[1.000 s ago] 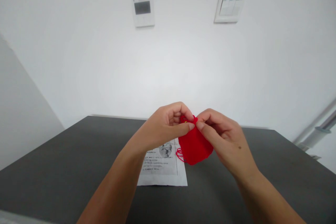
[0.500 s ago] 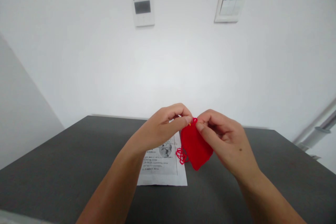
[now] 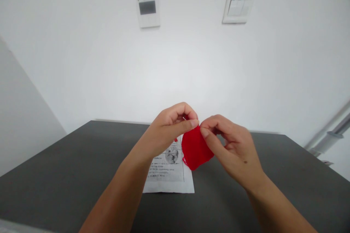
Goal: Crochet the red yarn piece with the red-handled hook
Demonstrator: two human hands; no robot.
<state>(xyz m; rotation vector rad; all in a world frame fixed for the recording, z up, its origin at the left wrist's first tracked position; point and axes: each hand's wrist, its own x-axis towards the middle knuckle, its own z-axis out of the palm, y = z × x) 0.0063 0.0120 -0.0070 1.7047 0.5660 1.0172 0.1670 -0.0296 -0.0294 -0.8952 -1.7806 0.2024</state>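
Observation:
A small red fabric pouch (image 3: 195, 149) hangs tilted between my two hands, above the table. My left hand (image 3: 166, 129) pinches its top edge between thumb and fingertips. Close beside it, my right hand (image 3: 235, 145) grips the upper right edge with thumb and index finger. The fingertips of both hands nearly meet and hide the pouch's top. A bit of red (image 3: 175, 139) shows below the left fingers, perhaps part of a cord. Along the pouch's lower left edge runs a thin red strand.
A printed sheet of paper (image 3: 169, 185) with a grey picture lies on the dark table (image 3: 82, 160), partly under my left hand. The white wall behind carries a thermostat panel (image 3: 149, 20) and a light switch (image 3: 238, 7). A grey pipe (image 3: 330, 140) stands at the right.
The pouch has turned and shifted a little left. The loops of red cord that hung at its left, and a yellow bit at its top, are no longer visible.

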